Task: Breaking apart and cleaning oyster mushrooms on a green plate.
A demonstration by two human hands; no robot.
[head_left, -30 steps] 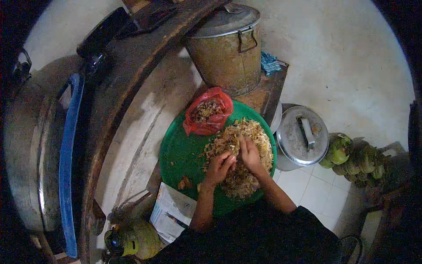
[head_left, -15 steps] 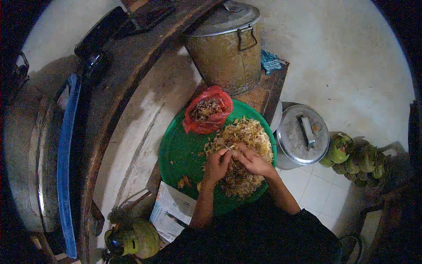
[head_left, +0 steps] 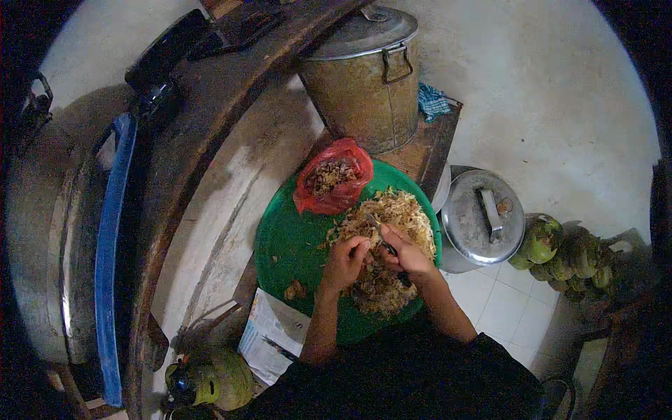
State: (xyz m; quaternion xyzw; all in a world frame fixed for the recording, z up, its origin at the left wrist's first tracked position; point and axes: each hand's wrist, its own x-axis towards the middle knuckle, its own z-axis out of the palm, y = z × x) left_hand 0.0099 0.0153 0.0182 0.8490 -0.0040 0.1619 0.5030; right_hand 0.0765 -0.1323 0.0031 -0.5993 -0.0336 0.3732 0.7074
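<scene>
My right hand point(head_left: 409, 256) is closed round a small knife point(head_left: 376, 222), its blade pointing away and a dark end showing below the hand. Close beside it, my left hand point(head_left: 341, 263) has thumb and fingertips pinched together; whatever sits in them is too small to name. Both hands are just above a heap of pale, shredded, stringy food point(head_left: 402, 210) on the right part of a round green tray point(head_left: 276, 234). At the tray's far side, a red plastic bag point(head_left: 306, 199) lies open with brownish scraps inside. A small brown clump point(head_left: 295, 289) rests near the left edge.
A tall lidded metal pot point(head_left: 364, 91) stands beyond the tray on a wooden surface point(head_left: 437, 143), near a blue cloth point(head_left: 434, 101). Another lidded pot point(head_left: 469, 210) and green coconuts point(head_left: 542, 238) are rightward. Leftward are a newspaper point(head_left: 273, 329), a green gas cylinder point(head_left: 234, 378) and a dark counter point(head_left: 189, 126).
The hands have drawn slightly apart. My right hand has turned, and the knife now shows clearly in it. The view has shifted a little.
</scene>
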